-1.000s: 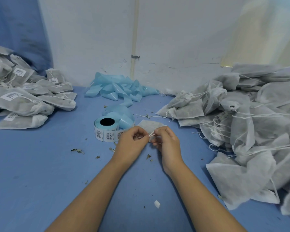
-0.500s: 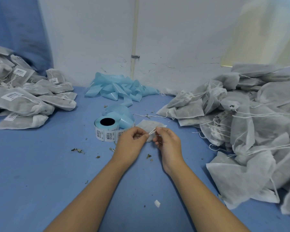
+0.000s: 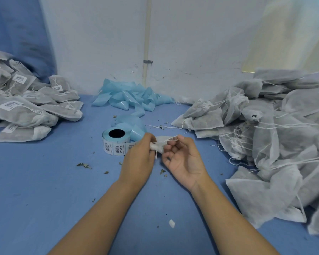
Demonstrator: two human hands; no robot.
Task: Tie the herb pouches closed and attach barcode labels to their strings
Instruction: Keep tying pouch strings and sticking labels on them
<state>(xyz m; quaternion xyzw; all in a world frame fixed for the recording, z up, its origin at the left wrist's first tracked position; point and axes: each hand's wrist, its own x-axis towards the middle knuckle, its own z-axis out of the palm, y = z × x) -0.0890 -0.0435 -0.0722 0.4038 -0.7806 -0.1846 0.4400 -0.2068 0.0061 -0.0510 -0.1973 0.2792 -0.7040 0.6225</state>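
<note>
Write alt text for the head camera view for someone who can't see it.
Two bare hands work on a small white pouch above a blue table: the left hand grips its bunched neck, the right hand pinches its string. A label roll stands just behind, labelled pouches are piled left and unlabelled pouches right.

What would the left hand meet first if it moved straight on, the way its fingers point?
The left hand, gripping the pouch, points away toward the wall. Probably it would first meet the loose blue backing strip beside the label roll; depth is unclear.
</note>
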